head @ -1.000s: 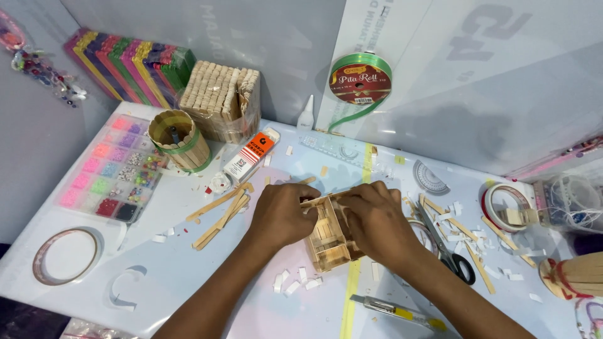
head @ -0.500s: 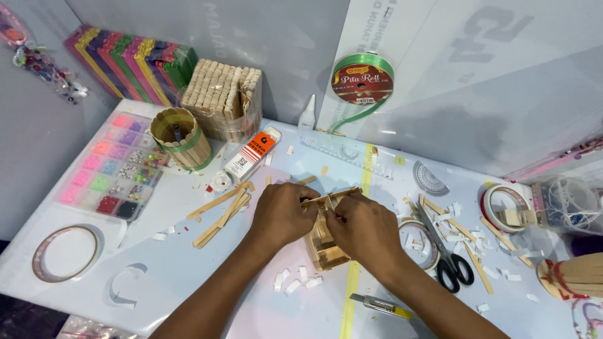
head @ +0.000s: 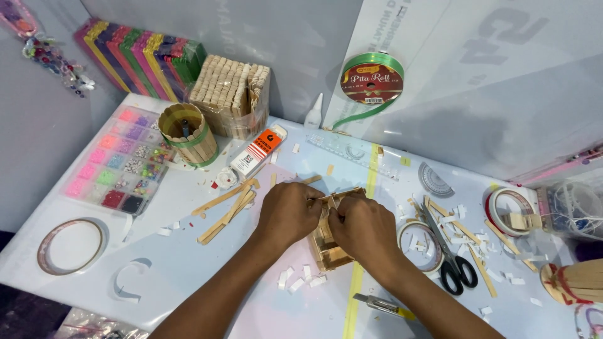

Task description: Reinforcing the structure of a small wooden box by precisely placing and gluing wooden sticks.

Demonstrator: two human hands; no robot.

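Observation:
A small box built of wooden craft sticks (head: pixel 329 250) stands on the white table (head: pixel 188 263) in the middle of the head view. My left hand (head: pixel 289 213) and my right hand (head: pixel 364 227) meet above it. Both pinch a thin wooden stick (head: pixel 333 196) lying along the box's top edge, fingertips almost touching. The hands hide most of the box. Loose sticks (head: pixel 227 204) lie just left of my left hand, and small white paper scraps (head: pixel 300 276) sit in front of the box.
Black-handled scissors (head: pixel 451 257) and tape rolls (head: pixel 510 210) lie to the right, a cutter knife (head: pixel 380 305) near the front. A bead organiser (head: pixel 119 162), stick-covered cup (head: pixel 187 133), glue tube (head: pixel 256 152), stick bundle (head: pixel 231 94), foam sheets (head: pixel 141 53) and ribbon roll (head: pixel 372 78) stand behind.
My hands have drawn closer together over the box, and the right hand has shifted left. The thin stick now sits between both sets of fingertips.

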